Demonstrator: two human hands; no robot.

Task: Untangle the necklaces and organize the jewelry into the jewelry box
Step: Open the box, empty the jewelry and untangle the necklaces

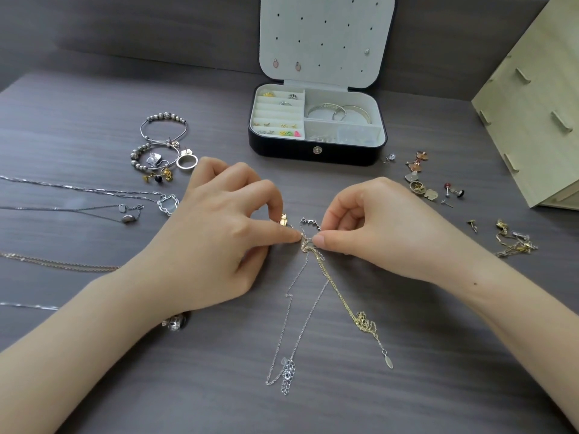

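head view, open jewelry box [282, 149], bangles [341, 113], rings [286, 103] inside, tangled necklaces [306, 243] outside

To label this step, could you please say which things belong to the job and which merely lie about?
Job: left hand, right hand, tangled silver and gold chains, open black jewelry box.
Lying about: pale wooden slotted cabinet, grey wood-grain tabletop.

Both bare forearms come in from the near corners and converge at mid-scene. Left hand [216, 233]: palm down, knuckles up, fingers curled, thumb tip pinching at the tangled chains [308, 245]. Right hand [379, 227]: mirrored pose, fingers curled under, thumb and index pinching the same knot. The two thumb tips are just beside each other. Wrists sit low.
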